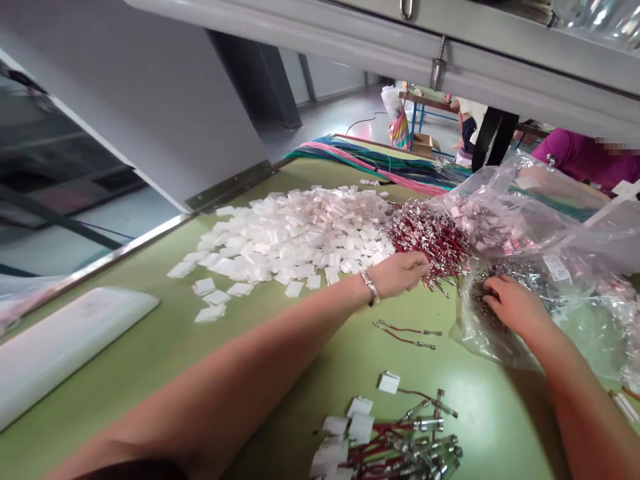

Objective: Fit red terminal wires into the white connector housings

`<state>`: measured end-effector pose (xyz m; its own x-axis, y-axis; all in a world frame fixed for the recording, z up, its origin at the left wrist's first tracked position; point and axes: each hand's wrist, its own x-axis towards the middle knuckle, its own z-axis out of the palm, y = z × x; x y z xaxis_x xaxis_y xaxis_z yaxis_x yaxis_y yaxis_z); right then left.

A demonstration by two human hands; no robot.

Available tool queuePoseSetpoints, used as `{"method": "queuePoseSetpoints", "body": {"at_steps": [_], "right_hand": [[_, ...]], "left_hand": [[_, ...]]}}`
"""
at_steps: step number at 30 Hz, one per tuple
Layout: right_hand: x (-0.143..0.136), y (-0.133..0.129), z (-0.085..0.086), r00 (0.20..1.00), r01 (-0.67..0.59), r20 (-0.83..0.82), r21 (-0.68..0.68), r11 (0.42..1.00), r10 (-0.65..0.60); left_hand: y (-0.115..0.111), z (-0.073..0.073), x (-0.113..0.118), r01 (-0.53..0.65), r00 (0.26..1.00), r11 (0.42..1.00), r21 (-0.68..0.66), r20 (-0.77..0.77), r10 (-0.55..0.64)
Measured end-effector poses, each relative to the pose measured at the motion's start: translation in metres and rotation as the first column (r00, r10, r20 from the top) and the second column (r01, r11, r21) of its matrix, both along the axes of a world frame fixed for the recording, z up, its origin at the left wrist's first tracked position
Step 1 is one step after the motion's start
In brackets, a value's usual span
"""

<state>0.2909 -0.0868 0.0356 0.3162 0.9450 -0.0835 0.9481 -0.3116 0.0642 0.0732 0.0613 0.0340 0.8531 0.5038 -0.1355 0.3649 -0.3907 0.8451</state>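
Note:
My left hand (403, 272), with a silver bracelet on its wrist, reaches to the near edge of a heap of short red wires with metal ends (430, 237). Its fingers are bent and closed together; whatever they pinch is hidden. My right hand (515, 307) is at the mouth of a clear plastic bag (480, 333) of small shiny parts. Its thumb and fingers curl inward among the parts, and I cannot make out what is in them. Between my arms lie two loose red wires (405, 332) with glass-and-metal tube ends.
A wide heap of small white plastic pieces (295, 233) spreads left. Nearer me are wires with white tags and tube ends (395, 440). Long coloured wires (370, 163) line the back edge. A white curved panel (75, 340) lies left; a shelf beam (340, 47) crosses above. Another person (575, 157) is beyond.

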Motion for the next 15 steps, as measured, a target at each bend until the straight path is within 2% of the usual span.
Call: {"method": "queuePoseSetpoints", "body": {"at_steps": [2, 4, 8, 12, 15], "right_hand": [[0.003, 0.001, -0.008, 0.999, -0.028, 0.033, -0.014, 0.999, 0.029], [0.002, 0.002, -0.013, 0.995, -0.065, 0.081, -0.002, 0.998, 0.065], [0.003, 0.002, -0.017, 0.982, -0.095, 0.164, 0.014, 0.995, 0.091], [0.011, -0.002, -0.012, 0.990, -0.112, 0.098, 0.057, 0.992, 0.106], [0.013, -0.007, -0.004, 0.976, -0.214, -0.021, 0.055, 0.975, 0.216]], "left_hand": [[-0.002, -0.005, 0.002, -0.027, 0.999, 0.996, -0.087, 0.026, 0.029], [-0.005, -0.010, 0.004, -0.005, 0.999, 0.989, -0.150, 0.045, 0.012], [-0.009, -0.014, 0.006, 0.016, 0.995, 0.980, -0.197, 0.100, 0.004], [-0.010, -0.012, 0.007, 0.026, 0.992, 0.983, -0.182, 0.130, -0.002], [-0.011, -0.011, 0.007, 0.019, 0.993, 0.984, -0.175, 0.117, 0.001]]}}
